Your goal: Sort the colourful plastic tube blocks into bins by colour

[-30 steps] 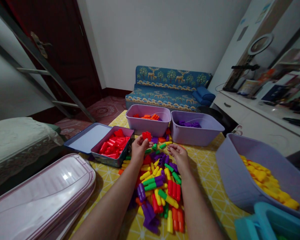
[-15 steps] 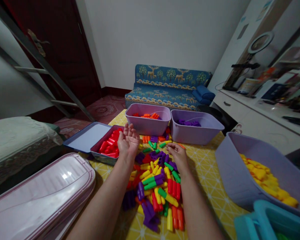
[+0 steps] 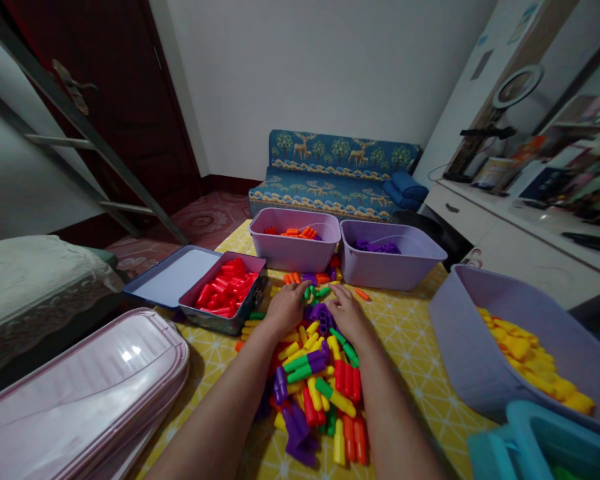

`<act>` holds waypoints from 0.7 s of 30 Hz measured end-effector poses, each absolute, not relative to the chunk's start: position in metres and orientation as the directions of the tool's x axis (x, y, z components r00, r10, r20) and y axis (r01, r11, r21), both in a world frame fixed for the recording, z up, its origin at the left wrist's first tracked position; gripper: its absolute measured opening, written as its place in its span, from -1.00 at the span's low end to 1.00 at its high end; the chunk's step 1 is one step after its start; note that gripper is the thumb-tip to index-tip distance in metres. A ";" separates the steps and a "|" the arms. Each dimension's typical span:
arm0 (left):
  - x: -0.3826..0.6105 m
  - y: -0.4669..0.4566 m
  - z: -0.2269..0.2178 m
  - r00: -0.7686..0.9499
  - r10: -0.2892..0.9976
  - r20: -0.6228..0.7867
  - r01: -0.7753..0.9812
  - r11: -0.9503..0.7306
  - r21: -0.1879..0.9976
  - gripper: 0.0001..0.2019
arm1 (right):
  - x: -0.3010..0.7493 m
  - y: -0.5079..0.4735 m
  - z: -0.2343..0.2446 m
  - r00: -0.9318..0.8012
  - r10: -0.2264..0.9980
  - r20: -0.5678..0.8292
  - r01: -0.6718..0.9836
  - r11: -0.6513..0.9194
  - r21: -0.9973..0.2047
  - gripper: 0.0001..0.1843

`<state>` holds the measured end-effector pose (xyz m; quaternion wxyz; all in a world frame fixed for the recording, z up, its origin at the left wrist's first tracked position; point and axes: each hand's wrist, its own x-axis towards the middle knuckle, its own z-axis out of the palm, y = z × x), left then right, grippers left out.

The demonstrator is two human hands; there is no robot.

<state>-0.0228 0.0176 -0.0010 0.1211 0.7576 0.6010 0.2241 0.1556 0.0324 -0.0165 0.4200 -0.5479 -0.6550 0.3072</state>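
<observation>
A heap of coloured plastic toy pieces (image 3: 313, 377) in purple, yellow, green, red and orange spreads over the table between my forearms. At its far end lie several small green pieces (image 3: 317, 293). My left hand (image 3: 286, 310) is palm down just left of them, fingers stretched forward and fingertips close to or touching them. From the other side my right hand (image 3: 347, 312) comes in with its fingers apart, beside the green pieces and some purple ones (image 3: 320, 319). Neither hand shows anything gripped, though the undersides of the fingers are hidden.
A tin case (image 3: 223, 325) with red pieces stands at left, lid open. Behind the heap are two purple bins, one with orange pieces (image 3: 295, 252), one with purple (image 3: 395, 270). A lilac bin (image 3: 465, 333) with yellow pieces and a turquoise container (image 3: 535, 427) stand right; pink lids (image 3: 95, 393) lie left.
My left hand has moved from the tin case, where it was palm up, rightward and down to the green pieces. My right hand has shifted slightly left, its fingers spreading beside them.
</observation>
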 end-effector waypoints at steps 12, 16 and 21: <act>-0.021 0.025 -0.016 0.304 0.886 0.350 0.636 -0.463 0.617 -0.36 | 0.150 0.041 -0.036 -0.189 0.966 0.176 0.364 0.235 -0.901 -0.50; -0.018 0.026 -0.014 0.227 0.868 0.442 0.540 -0.490 0.685 -0.43 | 0.146 0.037 -0.026 -0.146 0.958 0.246 0.369 0.284 -0.885 -0.58; -0.014 0.023 -0.005 0.059 0.886 0.460 0.438 -0.437 0.786 -0.59 | 0.144 0.030 -0.007 -0.085 0.936 0.341 0.427 0.343 -0.837 -0.73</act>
